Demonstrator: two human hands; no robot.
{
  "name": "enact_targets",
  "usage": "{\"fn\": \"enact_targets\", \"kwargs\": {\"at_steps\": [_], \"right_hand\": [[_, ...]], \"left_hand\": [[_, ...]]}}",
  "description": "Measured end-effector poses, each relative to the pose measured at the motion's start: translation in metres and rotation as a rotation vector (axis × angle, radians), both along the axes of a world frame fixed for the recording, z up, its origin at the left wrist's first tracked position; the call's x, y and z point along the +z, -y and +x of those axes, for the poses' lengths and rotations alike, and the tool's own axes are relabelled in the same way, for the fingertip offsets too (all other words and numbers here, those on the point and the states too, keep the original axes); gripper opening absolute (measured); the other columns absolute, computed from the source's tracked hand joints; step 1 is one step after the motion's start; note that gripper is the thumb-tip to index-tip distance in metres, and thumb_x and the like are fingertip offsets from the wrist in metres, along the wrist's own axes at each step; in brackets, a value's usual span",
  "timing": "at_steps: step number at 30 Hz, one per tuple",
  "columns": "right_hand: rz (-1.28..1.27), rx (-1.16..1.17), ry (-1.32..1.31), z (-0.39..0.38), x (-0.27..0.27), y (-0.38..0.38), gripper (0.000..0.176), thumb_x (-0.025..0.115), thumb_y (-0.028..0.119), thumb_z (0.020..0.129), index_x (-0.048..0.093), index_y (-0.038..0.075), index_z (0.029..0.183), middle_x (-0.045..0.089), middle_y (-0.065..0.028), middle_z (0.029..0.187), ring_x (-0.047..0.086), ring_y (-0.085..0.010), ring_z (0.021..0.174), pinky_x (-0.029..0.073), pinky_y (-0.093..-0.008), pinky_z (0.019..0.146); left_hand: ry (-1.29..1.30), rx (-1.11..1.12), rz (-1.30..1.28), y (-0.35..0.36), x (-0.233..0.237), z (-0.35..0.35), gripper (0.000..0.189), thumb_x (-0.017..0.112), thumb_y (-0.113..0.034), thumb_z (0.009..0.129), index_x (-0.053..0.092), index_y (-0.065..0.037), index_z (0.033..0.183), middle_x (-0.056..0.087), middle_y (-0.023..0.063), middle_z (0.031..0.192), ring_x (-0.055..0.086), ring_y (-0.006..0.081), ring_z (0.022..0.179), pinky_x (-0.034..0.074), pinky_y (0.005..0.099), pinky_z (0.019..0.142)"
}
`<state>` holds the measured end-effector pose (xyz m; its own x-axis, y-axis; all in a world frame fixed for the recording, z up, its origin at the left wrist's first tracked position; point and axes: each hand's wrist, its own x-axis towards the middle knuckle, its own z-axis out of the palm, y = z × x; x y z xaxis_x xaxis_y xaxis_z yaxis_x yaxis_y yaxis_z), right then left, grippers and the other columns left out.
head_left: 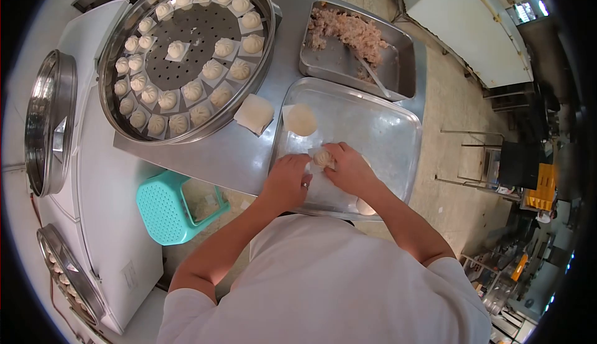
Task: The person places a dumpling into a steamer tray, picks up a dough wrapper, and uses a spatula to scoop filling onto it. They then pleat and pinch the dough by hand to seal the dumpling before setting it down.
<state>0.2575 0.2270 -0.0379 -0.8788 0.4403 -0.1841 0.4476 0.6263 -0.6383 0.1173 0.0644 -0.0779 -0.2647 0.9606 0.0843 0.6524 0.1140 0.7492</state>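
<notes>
Over the metal tray [379, 132], my right hand [349, 170] has its fingers closed round a pleated bun [322, 158]. Beside it, my left hand [289, 182] pinches the edge of a small white paper square [313, 152] at the bun's side. A flat round dough wrapper [301, 120] lies on the tray above my hands. Part of a pale dough piece [365, 207] shows near the tray's lower edge, below my right forearm. To the left is a stack of paper squares [255, 112] on the steel table [205, 167].
A large round steamer [189, 73] at upper left holds many pleated buns on papers. Behind the tray stands a deep pan [407, 64] with minced filling [351, 30] and a spatula [374, 78]. A turquoise stool [165, 210] stands below the table, beside a white cabinet [115, 176].
</notes>
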Motion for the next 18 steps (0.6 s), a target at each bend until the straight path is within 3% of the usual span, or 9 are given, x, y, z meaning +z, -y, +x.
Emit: {"fn": "enact_targets", "kwargs": {"at_steps": [7, 10, 13, 16, 18], "right_hand": [[-0.015, -0.057, -0.095, 0.004, -0.012, 0.008, 0.045, 0.076, 0.009, 0.08, 0.063, 0.002, 0.123, 0.065, -0.0191, 0.108, 0.067, -0.039, 0.095, 0.056, -0.0453, 0.082], [0.068, 0.035, -0.221, 0.01, -0.022, 0.007, 0.049, 0.076, 0.008, 0.08, 0.061, 0.003, 0.126, 0.064, -0.0195, 0.107, 0.067, -0.0394, 0.094, 0.056, -0.0456, 0.081], [0.015, -0.007, -0.143, 0.016, -0.015, 0.008, 0.053, 0.074, 0.007, 0.079, 0.059, 0.004, 0.131, 0.064, -0.0181, 0.113, 0.065, -0.0387, 0.102, 0.056, -0.0452, 0.086], [0.184, 0.027, -0.196, 0.024, -0.007, 0.009, 0.053, 0.071, 0.004, 0.081, 0.056, 0.004, 0.132, 0.061, -0.019, 0.121, 0.06, -0.038, 0.113, 0.055, -0.0458, 0.091], [0.22, 0.189, -0.207, 0.022, -0.004, 0.005, 0.054, 0.069, 0.002, 0.081, 0.056, 0.004, 0.133, 0.059, -0.0183, 0.125, 0.058, -0.0367, 0.118, 0.055, -0.0449, 0.094]], "left_hand": [[0.056, 0.005, 0.013, -0.008, 0.01, 0.007, 0.051, 0.068, -0.003, 0.084, 0.056, 0.0, 0.133, 0.063, 0.0197, 0.129, 0.059, 0.0396, 0.115, 0.047, 0.0479, 0.099], [0.009, 0.017, 0.047, -0.008, 0.004, 0.014, 0.05, 0.066, -0.003, 0.086, 0.055, 0.001, 0.134, 0.063, 0.0201, 0.129, 0.059, 0.0401, 0.115, 0.047, 0.0477, 0.098], [0.005, 0.09, 0.022, -0.006, 0.004, 0.016, 0.051, 0.067, -0.006, 0.088, 0.054, 0.0, 0.136, 0.062, 0.0207, 0.13, 0.059, 0.0399, 0.117, 0.047, 0.0469, 0.099], [0.034, 0.268, 0.01, 0.0, 0.007, 0.019, 0.051, 0.069, -0.007, 0.088, 0.055, -0.001, 0.137, 0.064, 0.0206, 0.128, 0.06, 0.0388, 0.117, 0.048, 0.0464, 0.101], [0.044, 0.312, 0.028, 0.009, 0.007, 0.02, 0.049, 0.069, -0.007, 0.088, 0.056, 0.001, 0.135, 0.065, 0.0211, 0.123, 0.062, 0.0385, 0.113, 0.05, 0.0458, 0.097]]}}
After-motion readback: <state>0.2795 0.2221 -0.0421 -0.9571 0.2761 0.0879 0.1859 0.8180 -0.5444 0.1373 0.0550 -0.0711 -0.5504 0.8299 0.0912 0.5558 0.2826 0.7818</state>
